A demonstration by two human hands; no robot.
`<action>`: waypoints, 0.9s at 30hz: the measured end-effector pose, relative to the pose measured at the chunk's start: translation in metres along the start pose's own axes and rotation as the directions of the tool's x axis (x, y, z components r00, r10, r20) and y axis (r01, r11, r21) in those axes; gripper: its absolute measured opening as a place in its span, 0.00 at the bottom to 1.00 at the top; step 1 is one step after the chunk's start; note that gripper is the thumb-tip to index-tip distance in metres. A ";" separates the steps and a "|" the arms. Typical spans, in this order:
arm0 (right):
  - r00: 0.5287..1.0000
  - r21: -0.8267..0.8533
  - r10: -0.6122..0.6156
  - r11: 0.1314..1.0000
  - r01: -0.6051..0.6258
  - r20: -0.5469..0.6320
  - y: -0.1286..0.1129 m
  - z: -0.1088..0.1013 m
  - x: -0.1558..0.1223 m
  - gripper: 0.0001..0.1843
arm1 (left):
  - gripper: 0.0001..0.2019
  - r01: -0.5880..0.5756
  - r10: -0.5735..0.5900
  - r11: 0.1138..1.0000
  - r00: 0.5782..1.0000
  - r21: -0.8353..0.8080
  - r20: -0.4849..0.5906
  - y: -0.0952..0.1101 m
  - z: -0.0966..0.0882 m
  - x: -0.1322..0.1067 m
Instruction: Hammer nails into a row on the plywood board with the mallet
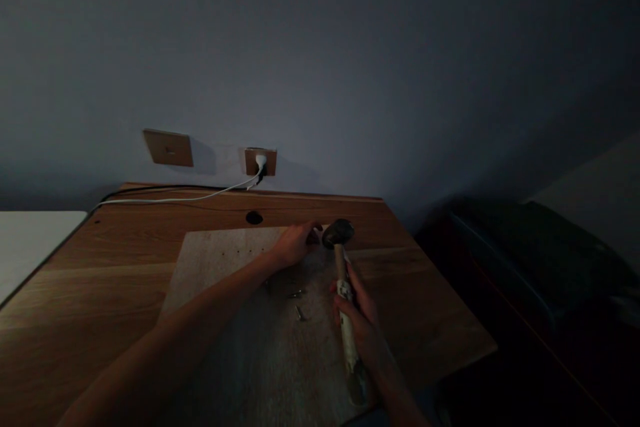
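My right hand (356, 310) is wrapped round the pale wooden handle of a hammer (339, 235), whose dark head hangs over the far edge of a light wooden board (225, 260). My left hand (296, 241) rests on the board right beside the hammer head, fingers curled together as if pinching something too small to make out. A few loose nails (297, 302) lie on the board between my two hands. A row of small dark dots runs along the board's far part.
The board lies on a brown wooden desk (100, 267) with a round cable hole (254, 217). A white cable (175, 199) runs to a wall socket (261, 161). A dark chair or bag (540, 260) stands at the right.
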State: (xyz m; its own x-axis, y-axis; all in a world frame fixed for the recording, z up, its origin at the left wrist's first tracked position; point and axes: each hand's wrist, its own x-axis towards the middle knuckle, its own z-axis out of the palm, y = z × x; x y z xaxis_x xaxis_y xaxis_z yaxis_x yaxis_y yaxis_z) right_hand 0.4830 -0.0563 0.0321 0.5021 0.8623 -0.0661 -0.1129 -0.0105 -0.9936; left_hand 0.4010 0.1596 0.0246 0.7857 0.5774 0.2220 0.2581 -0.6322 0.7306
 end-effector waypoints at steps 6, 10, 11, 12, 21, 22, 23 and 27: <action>1.000 -0.054 0.013 0.998 -0.014 -0.011 0.002 0.001 0.001 0.42 | 0.21 0.012 -0.012 1.000 1.000 0.017 0.000 0.001 -0.001 -0.001; 1.000 -0.078 -0.005 0.997 0.006 0.008 0.000 0.001 0.000 0.40 | 0.22 0.015 -0.015 0.999 1.000 0.029 0.002 0.001 -0.002 -0.001; 1.000 -0.088 -0.007 0.996 0.008 0.017 0.000 0.002 0.000 0.41 | 0.22 0.014 -0.014 1.000 1.000 0.028 0.003 0.001 -0.002 -0.001; 1.000 -0.097 -0.004 0.995 0.006 0.026 -0.001 0.002 -0.001 0.41 | 0.23 0.013 -0.013 1.000 1.000 0.027 0.003 0.001 -0.002 -0.001; 1.000 -0.139 -0.017 0.990 0.020 0.024 0.000 0.001 0.001 0.42 | 0.22 0.030 -0.030 0.999 0.999 0.013 0.014 0.000 -0.001 0.000; 1.000 -0.143 -0.014 0.990 0.016 0.015 0.001 0.000 0.002 0.42 | 0.22 0.033 -0.033 0.999 0.999 0.015 0.014 -0.001 -0.001 0.000; 1.000 -0.143 -0.011 0.990 0.012 0.006 0.002 0.000 0.002 0.42 | 0.22 0.035 -0.035 0.999 0.999 0.019 0.013 -0.001 -0.001 0.001; 1.000 -0.133 -0.003 0.991 0.003 -0.001 0.004 -0.001 0.003 0.42 | 0.22 0.021 -0.022 0.999 1.000 0.026 0.007 -0.004 0.001 0.001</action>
State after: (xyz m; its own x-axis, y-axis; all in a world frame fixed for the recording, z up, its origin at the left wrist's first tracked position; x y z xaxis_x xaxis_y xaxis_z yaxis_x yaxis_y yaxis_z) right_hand 0.4848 -0.0545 0.0276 0.5036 0.8616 -0.0629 0.0034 -0.0748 -0.9972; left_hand 0.4014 0.1624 0.0217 0.7838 0.5873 0.2017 0.2895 -0.6330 0.7180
